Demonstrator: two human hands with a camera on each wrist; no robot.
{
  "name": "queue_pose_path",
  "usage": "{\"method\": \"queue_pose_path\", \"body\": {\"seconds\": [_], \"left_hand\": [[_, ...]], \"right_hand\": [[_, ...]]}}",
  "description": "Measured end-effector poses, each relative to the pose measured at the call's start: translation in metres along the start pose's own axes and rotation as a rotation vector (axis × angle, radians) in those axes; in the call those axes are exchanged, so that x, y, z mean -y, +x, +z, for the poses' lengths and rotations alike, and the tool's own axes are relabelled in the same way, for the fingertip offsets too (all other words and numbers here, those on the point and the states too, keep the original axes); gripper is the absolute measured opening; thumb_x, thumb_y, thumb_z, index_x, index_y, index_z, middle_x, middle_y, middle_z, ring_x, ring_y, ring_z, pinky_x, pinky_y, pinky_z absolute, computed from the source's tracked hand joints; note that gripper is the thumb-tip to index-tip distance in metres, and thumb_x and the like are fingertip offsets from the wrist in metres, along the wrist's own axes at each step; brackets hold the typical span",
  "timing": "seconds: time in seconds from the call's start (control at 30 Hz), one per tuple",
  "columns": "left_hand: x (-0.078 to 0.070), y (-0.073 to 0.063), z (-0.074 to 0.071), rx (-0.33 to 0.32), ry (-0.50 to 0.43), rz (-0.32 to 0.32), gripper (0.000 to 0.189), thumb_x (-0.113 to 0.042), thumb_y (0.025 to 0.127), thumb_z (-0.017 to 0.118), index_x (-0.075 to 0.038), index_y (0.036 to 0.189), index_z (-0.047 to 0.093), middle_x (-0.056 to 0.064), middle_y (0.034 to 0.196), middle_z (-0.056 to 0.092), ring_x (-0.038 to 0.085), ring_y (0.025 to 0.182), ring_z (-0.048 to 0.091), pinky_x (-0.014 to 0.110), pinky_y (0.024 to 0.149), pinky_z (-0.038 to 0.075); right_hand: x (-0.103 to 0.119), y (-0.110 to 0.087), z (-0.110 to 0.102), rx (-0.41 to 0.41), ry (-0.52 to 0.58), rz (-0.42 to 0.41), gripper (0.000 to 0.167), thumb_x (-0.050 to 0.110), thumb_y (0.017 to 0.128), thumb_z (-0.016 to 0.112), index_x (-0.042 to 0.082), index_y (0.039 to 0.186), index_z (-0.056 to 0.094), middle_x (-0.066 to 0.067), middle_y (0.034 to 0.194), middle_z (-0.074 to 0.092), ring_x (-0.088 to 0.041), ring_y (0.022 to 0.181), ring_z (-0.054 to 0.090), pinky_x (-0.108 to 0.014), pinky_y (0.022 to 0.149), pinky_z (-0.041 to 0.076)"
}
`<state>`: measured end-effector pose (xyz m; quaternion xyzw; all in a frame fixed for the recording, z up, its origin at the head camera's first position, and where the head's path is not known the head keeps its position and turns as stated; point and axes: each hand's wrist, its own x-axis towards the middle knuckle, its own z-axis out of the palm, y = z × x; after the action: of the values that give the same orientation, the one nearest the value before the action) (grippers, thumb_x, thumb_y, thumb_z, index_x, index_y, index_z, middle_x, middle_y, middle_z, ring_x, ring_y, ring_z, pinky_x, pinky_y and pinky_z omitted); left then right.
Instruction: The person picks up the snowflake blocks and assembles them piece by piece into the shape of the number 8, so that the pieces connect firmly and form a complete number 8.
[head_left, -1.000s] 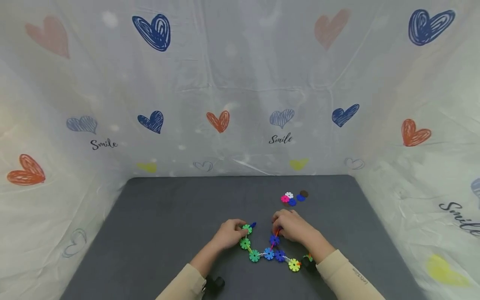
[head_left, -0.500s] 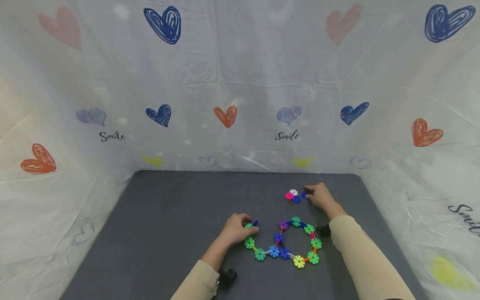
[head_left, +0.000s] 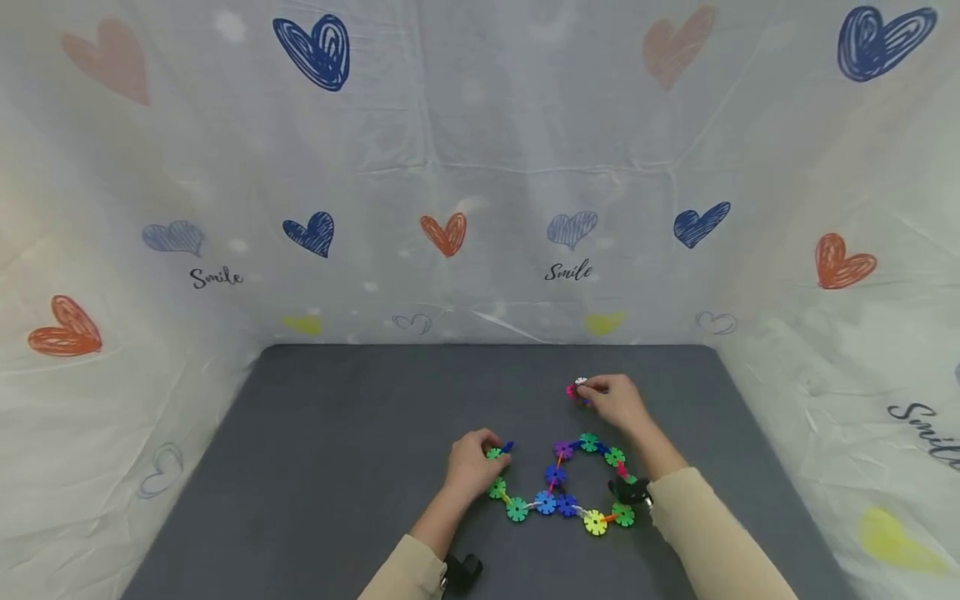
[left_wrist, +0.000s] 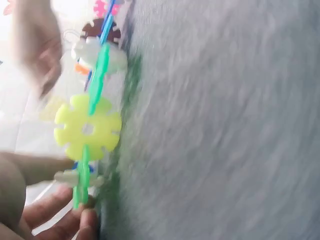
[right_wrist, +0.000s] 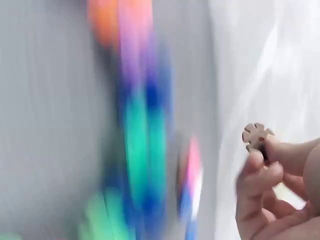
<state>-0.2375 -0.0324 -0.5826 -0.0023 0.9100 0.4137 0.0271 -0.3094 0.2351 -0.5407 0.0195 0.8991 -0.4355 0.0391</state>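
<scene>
A chain of notched plastic snowflake discs lies on the table, a ring on its right and an open curve on its left. My left hand (head_left: pixel 469 467) holds the curve's end at a green disc (head_left: pixel 493 454), with a dark blue disc (head_left: pixel 507 447) beside it. In the left wrist view the left fingers (left_wrist: pixel 45 207) lie around that green end, behind a yellow-green disc (left_wrist: pixel 87 127). Beyond the ring, my right hand (head_left: pixel 613 398) is at the small pile of loose discs. Between its thumb and finger it pinches a brown snowflake disc (right_wrist: pixel 256 135), clearest in the right wrist view.
In the pile a white disc (head_left: pixel 581 381) and a pink disc (head_left: pixel 571 391) show past the right fingers. The ring includes a purple disc (head_left: pixel 563 450) and a yellow disc (head_left: pixel 595 522). A white curtain with hearts (head_left: pixel 480 183) hangs behind the grey table (head_left: pixel 360 433).
My right hand has left the chain's ring, reached to the loose discs at the back right, then moved left to the pile, now with a brown disc. The left hand stays at the chain's end.
</scene>
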Motion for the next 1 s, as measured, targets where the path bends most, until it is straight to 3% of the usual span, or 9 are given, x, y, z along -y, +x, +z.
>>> {"method": "queue_pose_path", "body": {"seconds": [0.13, 0.33, 0.5, 0.8, 1.0], "left_hand": [[0.002, -0.002, 0.001, -0.115, -0.042, -0.007, 0.008, -0.019, 0.083, 0.081, -0.016, 0.086, 0.074, -0.003, 0.077, 0.064, 0.011, 0.066, 0.053, 0.03, 0.06, 0.046], [0.001, -0.003, -0.001, -0.204, -0.127, 0.052, 0.005, -0.017, 0.082, 0.082, -0.016, 0.085, 0.078, -0.004, 0.077, 0.07, 0.007, 0.064, 0.055, 0.026, 0.059, 0.046], [0.002, -0.005, 0.0, -0.208, -0.119, 0.051, 0.004, -0.018, 0.083, 0.082, -0.017, 0.085, 0.078, -0.005, 0.077, 0.07, 0.006, 0.064, 0.054, 0.024, 0.059, 0.045], [0.003, -0.005, 0.006, -0.228, -0.134, 0.043, 0.004, -0.017, 0.084, 0.083, -0.016, 0.083, 0.079, -0.007, 0.068, 0.064, 0.005, 0.058, 0.049, 0.023, 0.053, 0.041], [0.001, -0.005, 0.007, -0.244, -0.161, 0.091, 0.004, -0.014, 0.083, 0.083, -0.013, 0.082, 0.079, -0.007, 0.064, 0.063, 0.002, 0.053, 0.046, 0.021, 0.05, 0.039]], "right_hand": [[0.039, -0.032, 0.055, 0.111, 0.202, 0.039, 0.015, 0.01, 0.093, 0.073, 0.0, 0.105, 0.073, -0.013, 0.08, 0.073, -0.021, 0.067, 0.068, -0.035, 0.058, 0.057], [0.045, -0.04, 0.092, 0.11, 0.3, 0.057, 0.008, 0.003, 0.091, 0.072, -0.002, 0.097, 0.074, -0.011, 0.076, 0.073, -0.013, 0.06, 0.068, -0.033, 0.061, 0.06], [0.04, -0.035, 0.099, 0.093, 0.349, 0.068, 0.009, 0.004, 0.093, 0.071, -0.002, 0.099, 0.074, -0.011, 0.078, 0.074, -0.013, 0.061, 0.067, -0.031, 0.061, 0.06], [0.032, -0.033, 0.097, 0.182, 0.397, 0.031, 0.012, 0.002, 0.093, 0.07, -0.007, 0.1, 0.071, -0.015, 0.08, 0.073, -0.016, 0.064, 0.069, -0.031, 0.062, 0.06], [0.036, -0.033, 0.095, 0.185, 0.487, 0.081, 0.014, 0.002, 0.092, 0.071, -0.009, 0.101, 0.068, -0.015, 0.08, 0.073, -0.015, 0.064, 0.07, -0.031, 0.064, 0.061]]}}
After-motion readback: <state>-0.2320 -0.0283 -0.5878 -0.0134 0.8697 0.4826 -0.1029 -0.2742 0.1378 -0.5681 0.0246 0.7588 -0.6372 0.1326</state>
